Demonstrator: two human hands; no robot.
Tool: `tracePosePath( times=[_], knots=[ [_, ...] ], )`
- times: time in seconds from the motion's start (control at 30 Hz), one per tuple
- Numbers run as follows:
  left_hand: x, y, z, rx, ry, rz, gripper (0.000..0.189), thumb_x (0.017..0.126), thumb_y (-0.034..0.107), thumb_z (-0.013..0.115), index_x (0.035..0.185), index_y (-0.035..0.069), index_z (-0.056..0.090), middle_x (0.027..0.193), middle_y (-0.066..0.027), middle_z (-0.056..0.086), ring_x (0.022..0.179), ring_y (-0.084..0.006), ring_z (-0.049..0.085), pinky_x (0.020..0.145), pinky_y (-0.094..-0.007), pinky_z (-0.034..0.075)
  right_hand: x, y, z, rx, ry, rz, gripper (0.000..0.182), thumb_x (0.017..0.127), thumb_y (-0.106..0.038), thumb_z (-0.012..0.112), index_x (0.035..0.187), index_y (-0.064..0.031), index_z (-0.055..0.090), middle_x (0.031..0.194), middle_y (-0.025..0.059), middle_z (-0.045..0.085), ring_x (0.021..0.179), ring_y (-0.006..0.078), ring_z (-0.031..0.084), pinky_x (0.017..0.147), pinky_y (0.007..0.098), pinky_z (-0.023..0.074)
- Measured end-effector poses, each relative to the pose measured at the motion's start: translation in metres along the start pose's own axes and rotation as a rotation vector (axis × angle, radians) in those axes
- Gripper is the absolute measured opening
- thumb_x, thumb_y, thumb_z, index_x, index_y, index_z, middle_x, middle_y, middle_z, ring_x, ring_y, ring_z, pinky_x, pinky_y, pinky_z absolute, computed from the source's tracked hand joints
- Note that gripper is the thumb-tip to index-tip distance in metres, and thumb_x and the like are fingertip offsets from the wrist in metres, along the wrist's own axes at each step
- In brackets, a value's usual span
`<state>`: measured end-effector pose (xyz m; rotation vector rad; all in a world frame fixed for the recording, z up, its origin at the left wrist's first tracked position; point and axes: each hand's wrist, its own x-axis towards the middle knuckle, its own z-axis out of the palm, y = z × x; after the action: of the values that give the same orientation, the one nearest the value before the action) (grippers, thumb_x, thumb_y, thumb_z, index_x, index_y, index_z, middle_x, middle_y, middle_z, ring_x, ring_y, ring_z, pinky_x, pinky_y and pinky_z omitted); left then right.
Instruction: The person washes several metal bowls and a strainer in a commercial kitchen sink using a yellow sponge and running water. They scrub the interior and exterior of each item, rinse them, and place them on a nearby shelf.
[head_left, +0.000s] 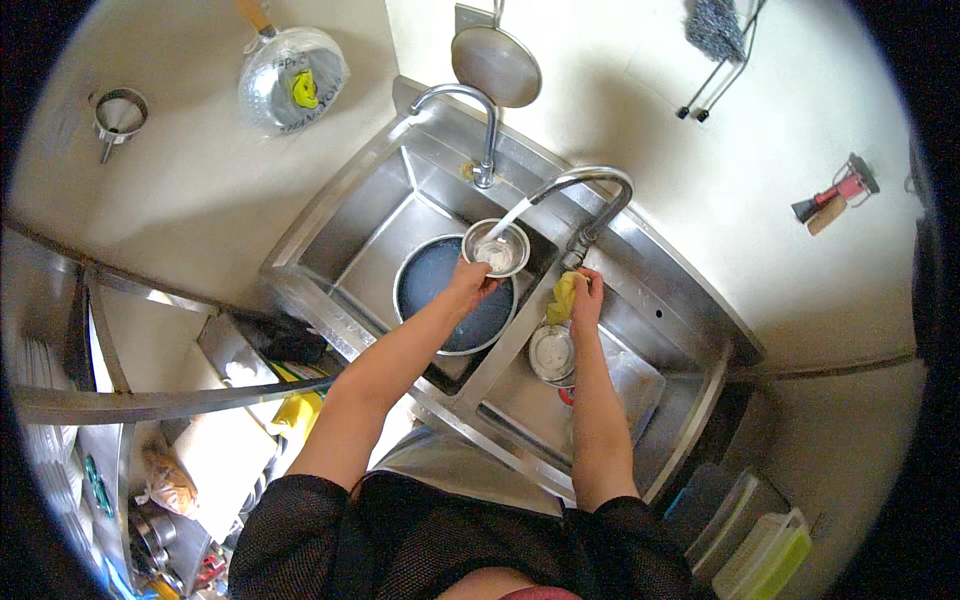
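My left hand (474, 283) grips the rim of a small steel bowl (514, 259), held under water running from the right-hand curved faucet (592, 174). Beneath the bowl, a large round pan (427, 300) of cloudy water stands in the left basin (360, 255) of the steel double sink. A yellow cloth (564, 296) is in my right hand (589, 296), close to the base of that faucet. Just below the cloth, a round metal dish (551, 356) sits in the right basin (525, 420), partly behind my right forearm. A clear plastic container (637, 382) lies beside it.
A second faucet (491, 127) rises behind the left basin. On the walls hang a round strainer (496, 67), a plastic-wrapped pan (292, 82), a funnel (120, 116) and tongs (720, 82). Steel shelving (150, 403) stands at left; plastic containers (757, 547) stand at lower right.
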<state>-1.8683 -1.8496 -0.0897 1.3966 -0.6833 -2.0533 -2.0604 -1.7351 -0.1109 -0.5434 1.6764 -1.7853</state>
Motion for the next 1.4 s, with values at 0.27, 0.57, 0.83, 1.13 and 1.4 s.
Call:
tracePosePath(
  times=[0.27,0.57,0.83,1.13,1.4],
  knots=[
    [0.044,-0.026,-0.010,-0.180,0.209,0.089,0.031,0.081,0.003,0.047,0.112,0.005,0.047,0.096,-0.0141,0.059,0.083,-0.0285,0.062,0.064,-0.0442,0.055,-0.020,0.016,0.001,-0.123,0.382,-0.255,0.019,0.083,-0.011,0.046,0.099,-0.0043,0.053,0.085,0.0049,0.053,0.072,0.0173,0.050,0.069,0.0288,0.0436],
    [0.057,-0.047,-0.041,-0.450,0.135,-0.193,0.025,0.085,0.005,0.044,0.108,0.005,0.053,0.093,-0.0161,0.060,0.068,-0.0242,0.060,0.050,-0.0311,0.051,-0.066,0.018,0.040,0.252,0.041,0.186,0.020,0.085,-0.014,0.042,0.091,-0.0028,0.058,0.082,0.0053,0.057,0.072,0.0157,0.056,0.066,0.0283,0.0472],
    [0.058,-0.055,-0.061,-0.839,-0.295,-0.531,0.016,0.087,0.011,0.037,0.091,0.008,0.052,0.081,-0.0114,0.063,0.037,-0.0044,0.040,0.030,-0.0156,0.027,-0.054,0.026,0.033,0.353,0.112,0.354,0.022,0.086,-0.017,0.044,0.093,-0.0024,0.059,0.083,0.0054,0.058,0.075,0.0164,0.056,0.067,0.0299,0.0476],
    [0.033,-0.047,-0.049,-0.938,-0.714,-0.827,0.031,0.087,0.017,0.040,0.110,-0.003,0.048,0.081,-0.0175,0.059,0.035,-0.0055,0.039,0.029,-0.0169,0.029,-0.004,0.024,-0.014,0.074,0.115,0.078,0.020,0.087,-0.018,0.047,0.086,-0.0027,0.060,0.078,0.0015,0.056,0.068,0.0102,0.050,0.065,0.0239,0.0422],
    [-0.001,-0.056,-0.070,-0.940,-0.847,-0.835,0.039,0.090,0.020,0.039,0.121,-0.003,0.043,0.082,-0.0170,0.056,0.035,-0.0060,0.039,0.031,-0.0172,0.030,0.025,-0.020,0.003,0.133,0.116,0.229,0.020,0.084,-0.021,0.047,0.079,-0.0039,0.056,0.074,0.0025,0.055,0.068,0.0105,0.049,0.063,0.0250,0.0417]
  ],
)
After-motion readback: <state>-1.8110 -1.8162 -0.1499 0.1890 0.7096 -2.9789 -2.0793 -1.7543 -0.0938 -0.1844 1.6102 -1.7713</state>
